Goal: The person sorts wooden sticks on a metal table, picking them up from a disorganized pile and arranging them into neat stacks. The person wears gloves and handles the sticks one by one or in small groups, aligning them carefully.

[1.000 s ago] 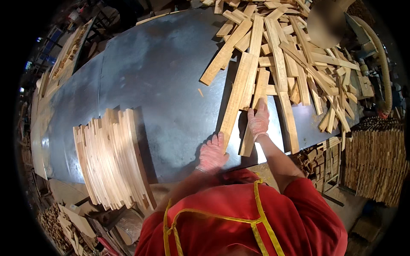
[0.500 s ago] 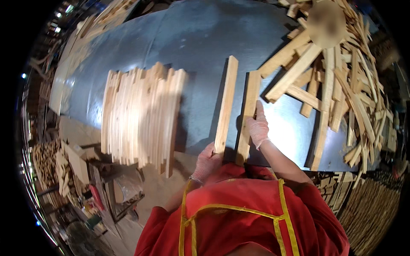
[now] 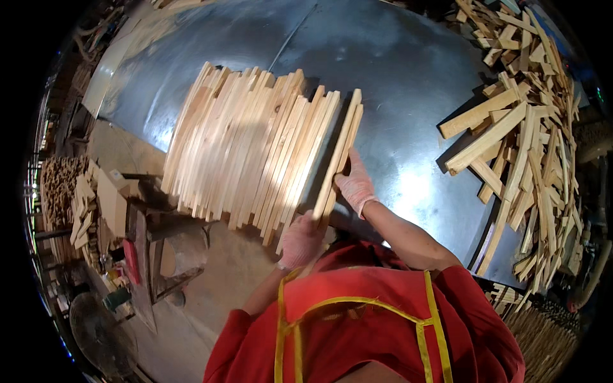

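Note:
Two wooden strips [image 3: 337, 158] stand side by side, close together, slanting away from me on the metal tabletop. My left hand [image 3: 301, 241], in a pale glove, is closed round their near ends. My right hand [image 3: 356, 182], gloved too, grips them from the right side near the middle; its fingertips are partly hidden behind the wood. To their left, across a narrow gap, lies a row of many similar strips [image 3: 246, 147] packed edge to edge, with uneven ends.
A loose heap of wooden pieces [image 3: 536, 147] covers the table's right side. The dark metal tabletop [image 3: 396, 70] reaches far back. Left of me on the floor stand a wooden stand [image 3: 148, 268], stacked wood [image 3: 59, 191] and a round fan [image 3: 99, 332].
The two strips, apart before, are now together and closer to the row on the left. My right hand has moved left with its strip. The view has shifted too.

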